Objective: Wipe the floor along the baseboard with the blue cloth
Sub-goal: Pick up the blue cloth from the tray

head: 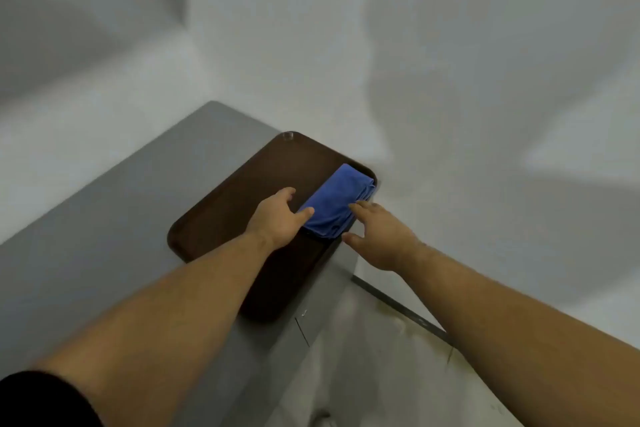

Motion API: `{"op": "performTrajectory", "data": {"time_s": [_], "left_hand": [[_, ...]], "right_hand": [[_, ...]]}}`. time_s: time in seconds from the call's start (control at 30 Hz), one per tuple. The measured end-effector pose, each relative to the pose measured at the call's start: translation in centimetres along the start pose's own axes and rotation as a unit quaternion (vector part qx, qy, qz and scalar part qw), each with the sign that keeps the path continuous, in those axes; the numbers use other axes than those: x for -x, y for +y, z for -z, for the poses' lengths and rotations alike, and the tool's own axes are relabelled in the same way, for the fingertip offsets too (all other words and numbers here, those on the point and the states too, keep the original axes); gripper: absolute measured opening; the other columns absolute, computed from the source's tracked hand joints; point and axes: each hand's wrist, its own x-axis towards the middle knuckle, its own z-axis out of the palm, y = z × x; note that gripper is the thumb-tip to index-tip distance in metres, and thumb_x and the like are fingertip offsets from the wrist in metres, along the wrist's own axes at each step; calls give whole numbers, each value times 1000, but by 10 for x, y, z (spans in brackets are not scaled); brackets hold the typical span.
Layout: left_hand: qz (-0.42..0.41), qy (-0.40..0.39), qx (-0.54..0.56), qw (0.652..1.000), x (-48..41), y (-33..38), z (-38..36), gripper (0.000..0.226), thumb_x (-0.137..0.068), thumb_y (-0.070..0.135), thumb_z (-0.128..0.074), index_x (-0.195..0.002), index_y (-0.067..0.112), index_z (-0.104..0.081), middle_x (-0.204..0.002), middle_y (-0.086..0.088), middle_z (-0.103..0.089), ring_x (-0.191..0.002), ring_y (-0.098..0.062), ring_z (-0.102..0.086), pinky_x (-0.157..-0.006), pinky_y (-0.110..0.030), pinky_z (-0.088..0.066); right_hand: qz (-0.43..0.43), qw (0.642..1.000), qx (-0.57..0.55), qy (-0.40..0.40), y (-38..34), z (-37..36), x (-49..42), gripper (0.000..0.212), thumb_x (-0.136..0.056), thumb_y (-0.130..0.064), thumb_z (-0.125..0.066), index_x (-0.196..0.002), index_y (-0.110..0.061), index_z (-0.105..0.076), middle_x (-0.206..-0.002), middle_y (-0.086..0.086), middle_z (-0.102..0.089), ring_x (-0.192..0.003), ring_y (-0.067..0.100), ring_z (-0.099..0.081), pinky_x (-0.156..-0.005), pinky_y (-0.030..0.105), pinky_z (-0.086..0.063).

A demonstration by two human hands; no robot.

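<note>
A folded blue cloth [337,201] lies at the right end of a dark brown tray [242,191] on a grey tabletop. My left hand [278,218] rests on the tray with its thumb touching the cloth's near-left edge. My right hand [381,236] reaches in from the right, fingers spread, with fingertips touching the cloth's right edge. Neither hand has closed around the cloth. Below right, the dark baseboard [408,314] runs along the foot of the white wall, next to the pale floor [381,374].
The grey table [104,218] stands in a corner of white walls [450,80]. The tray overhangs the table's right edge slightly. The floor strip between table and wall is narrow and shows some marks.
</note>
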Motion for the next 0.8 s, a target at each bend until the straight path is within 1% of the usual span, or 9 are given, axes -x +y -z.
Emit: {"op": "performTrajectory", "data": {"time_s": [0.13,0.33,0.43,0.53,0.57,0.63,0.67,0.73,0.8], "left_hand": [[25,6,19,999,-20,-1,-16,73,-94,48,-69,-153,14,-42,-142,-7,-61,-129,-26,-59,-107,-40,-49],[16,3,-44,999,-36,2,-31,58,-93,39,-72,-142,12,-56,-134,-10,-66,-121,-28,-64,-106,-45,-52],[-10,5,-48,999,-35,8,-34,25,-94,31,-70,-114,16,-69,-108,-5,-72,-98,-22,-68,-86,-37,-56],[-36,1,66,997,-28,21,-33,4,-91,19,-65,-95,18,-63,-91,-1,-66,-83,-19,-65,-66,-28,-49],[-52,-2,105,993,-24,28,-33,5,-91,17,-63,-92,21,-60,-88,0,-64,-78,-16,-61,-63,-25,-45],[-90,-7,156,984,-11,45,-36,12,-91,14,-61,-89,25,-56,-86,2,-60,-73,-9,-56,-63,-22,-42],[-110,-10,174,979,-3,55,-38,14,-92,14,-61,-90,27,-56,-87,3,-59,-72,-5,-55,-64,-21,-43],[-155,-25,194,968,15,72,-45,13,-91,11,-61,-91,24,-57,-89,1,-60,-72,-3,-56,-68,-25,-49],[-194,-64,214,955,36,88,-57,10,-87,9,-64,-87,15,-56,-94,-15,-62,-80,-17,-61,-75,-37,-57]], "right_hand": [[0,999,17,-48,0,-17,-13,76,-101,-51,-52,-163,-20,-22,-172,0,-16,-158,20,-12,-128,39,-19],[7,998,28,-47,5,-27,-18,76,-101,-50,-52,-164,-20,-20,-173,-4,-11,-159,19,-10,-127,38,-18],[10,999,-4,-39,6,-29,-17,75,-102,-47,-53,-163,-19,-22,-173,-3,-13,-158,19,-11,-127,36,-16],[-1,996,-89,0,10,-25,-12,68,-103,-42,-55,-161,-17,-29,-170,1,-24,-156,20,-23,-123,30,-18],[-11,990,-139,24,12,-21,-10,65,-103,-39,-55,-159,-17,-34,-167,2,-32,-153,21,-30,-119,27,-22],[-56,960,-268,63,17,-13,-3,56,-104,-37,-55,-155,-19,-43,-158,1,-47,-142,19,-46,-109,22,-29],[-84,931,-347,71,20,-8,1,51,-105,-37,-53,-153,-20,-46,-153,1,-53,-135,17,-52,-107,23,-32],[-131,844,-516,65,30,0,13,44,-106,-40,-49,-146,-22,-53,-144,1,-61,-126,18,-60,-108,35,-45],[-145,757,-635,51,44,9,29,38,-107,-42,-46,-134,-21,-63,-130,3,-70,-114,24,-71,-94,43,-59]]}}
